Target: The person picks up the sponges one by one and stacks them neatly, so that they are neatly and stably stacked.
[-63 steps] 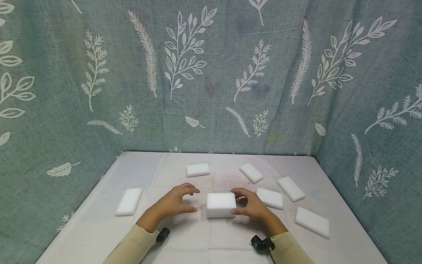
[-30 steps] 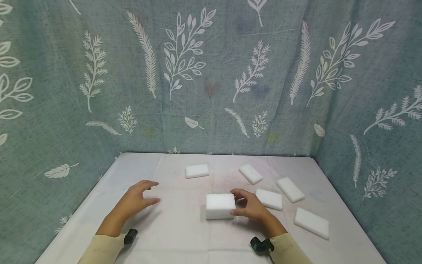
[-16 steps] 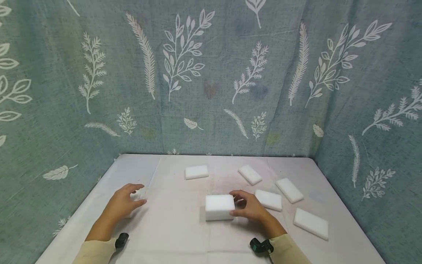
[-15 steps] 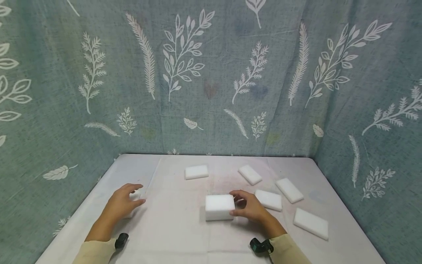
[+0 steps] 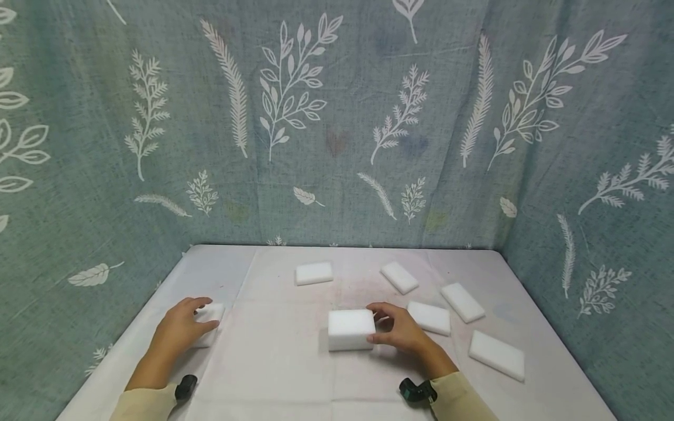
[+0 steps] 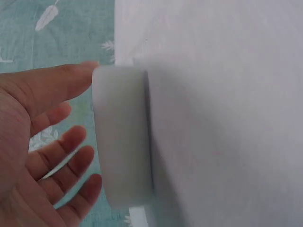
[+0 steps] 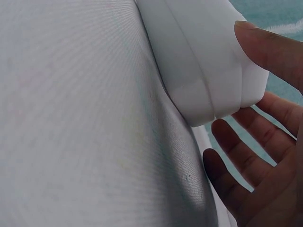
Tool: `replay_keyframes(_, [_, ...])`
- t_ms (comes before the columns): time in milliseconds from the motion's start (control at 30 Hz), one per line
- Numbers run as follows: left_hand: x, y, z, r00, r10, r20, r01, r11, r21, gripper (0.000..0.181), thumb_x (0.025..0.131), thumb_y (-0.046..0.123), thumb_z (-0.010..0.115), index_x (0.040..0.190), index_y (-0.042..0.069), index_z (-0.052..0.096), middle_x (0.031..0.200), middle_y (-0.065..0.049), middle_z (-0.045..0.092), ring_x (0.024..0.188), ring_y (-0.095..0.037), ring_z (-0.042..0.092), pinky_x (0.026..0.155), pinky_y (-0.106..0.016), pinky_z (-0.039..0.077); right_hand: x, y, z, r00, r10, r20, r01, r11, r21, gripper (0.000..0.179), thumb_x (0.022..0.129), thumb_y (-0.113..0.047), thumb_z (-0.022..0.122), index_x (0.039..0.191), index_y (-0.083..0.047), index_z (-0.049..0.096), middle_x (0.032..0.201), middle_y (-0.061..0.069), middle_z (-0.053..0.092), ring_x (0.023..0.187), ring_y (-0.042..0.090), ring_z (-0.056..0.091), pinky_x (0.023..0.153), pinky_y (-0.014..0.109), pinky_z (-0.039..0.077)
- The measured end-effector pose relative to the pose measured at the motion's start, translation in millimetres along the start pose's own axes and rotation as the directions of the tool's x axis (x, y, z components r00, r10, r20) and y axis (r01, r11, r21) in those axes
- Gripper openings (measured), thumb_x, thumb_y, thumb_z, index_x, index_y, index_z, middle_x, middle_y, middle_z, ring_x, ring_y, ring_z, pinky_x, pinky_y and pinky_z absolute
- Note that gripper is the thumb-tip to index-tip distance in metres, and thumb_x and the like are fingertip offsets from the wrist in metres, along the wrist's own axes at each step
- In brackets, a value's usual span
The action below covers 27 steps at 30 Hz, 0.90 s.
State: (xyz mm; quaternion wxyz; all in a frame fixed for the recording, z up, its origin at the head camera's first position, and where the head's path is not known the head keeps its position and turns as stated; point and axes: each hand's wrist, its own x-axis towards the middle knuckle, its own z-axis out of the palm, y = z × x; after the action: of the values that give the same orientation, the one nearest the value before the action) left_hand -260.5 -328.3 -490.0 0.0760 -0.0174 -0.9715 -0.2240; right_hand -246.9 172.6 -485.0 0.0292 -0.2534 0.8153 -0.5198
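A stack of white sponge blocks (image 5: 350, 334) stands at the middle of the table. In the right wrist view, seams split the stack (image 7: 203, 56) into layers. My right hand (image 5: 401, 332) holds its right side between thumb and fingers. At the far left, my left hand (image 5: 174, 330) reaches over a single white sponge block (image 5: 208, 314), partly hiding it. The left wrist view has the thumb at the near top edge of this block (image 6: 123, 137), while the other fingers stay spread beside it, loosely bent.
More white sponge blocks lie flat: one at the back (image 5: 313, 273), another at back right (image 5: 400, 277), and several on the right, including a near one (image 5: 497, 355). A white cloth covers the table (image 5: 274, 362). Patterned curtain (image 5: 337, 117) encloses the back and sides.
My left hand has gone from beside the stack leftward to the far-left block, lowering over it in the last half second. My right hand has stayed at the stack.
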Motion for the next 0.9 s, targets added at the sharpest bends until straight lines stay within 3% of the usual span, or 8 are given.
replay_keyframes(300, [2.2,-11.0,-2.1,0.992,-0.075,0.100,0.071,0.997,0.042,0.086,0.076,0.061,0.073,0.129,-0.004,0.054,0.117,-0.029,0.054,0.106,-0.047,0.052,0.082,-0.062,0.044,-0.1,1,0,1.000,0.001,0.002,-0.001,1.000,-0.002,0.060,0.075,-0.007,0.084,0.127,0.006,0.057,0.107,0.018,0.063,0.097,0.036,0.062,0.090,0.057,0.048])
replay_keyframes(533, [0.9,-13.2,-0.5,0.987,-0.097,0.125,0.093,0.995,0.035,0.092,0.073,0.067,0.072,0.128,-0.005,0.054,0.125,-0.036,0.042,0.110,-0.052,0.047,0.085,-0.066,0.042,0.0,2,0,1.000,-0.008,0.008,0.008,1.000,0.008,0.059,0.075,-0.007,0.083,0.127,0.006,0.057,0.107,0.017,0.063,0.097,0.036,0.062,0.089,0.056,0.049])
replay_keyframes(900, [0.1,-10.6,-1.6,0.970,-0.127,0.205,0.120,0.992,0.049,0.109,0.064,0.069,0.078,0.136,-0.005,0.043,0.119,-0.039,0.045,0.102,-0.048,0.053,0.083,-0.066,0.044,0.4,2,0,1.000,-0.011,0.010,0.011,1.000,0.004,0.059,0.076,-0.006,0.083,0.127,0.007,0.056,0.108,0.018,0.063,0.098,0.036,0.061,0.089,0.056,0.048])
